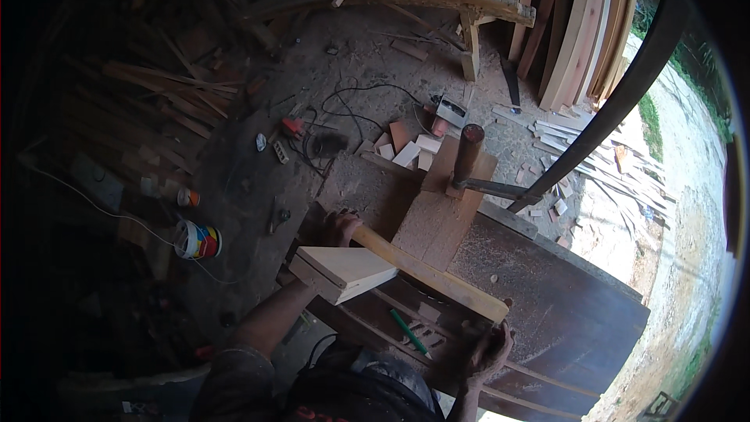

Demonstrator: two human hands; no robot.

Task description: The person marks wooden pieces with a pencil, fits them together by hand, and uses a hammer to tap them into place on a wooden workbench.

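Note:
A narrow yellowish wooden strip (433, 273) lies slantwise across the dark wooden bench. My left hand (341, 227) has its fingers curled at the strip's far left end. At the near right end, my right hand (492, 344) is closed round the wood, with its palm partly in shadow. A pale wooden block (348, 266) with a slit along one side sits over my left wrist, hiding part of it; whether it joins the strip, I cannot tell. Between my arms, a green pencil (410, 334) rests on the bench.
A thick board (441, 223) lies on the sawdust-strewn bench (547, 297), with an upright wooden post (468, 156) and a metal bar (586, 141) at its far end. Beyond are offcuts (406, 154), a power tool (449, 115) and cables. A paint bucket (197, 240) stands left.

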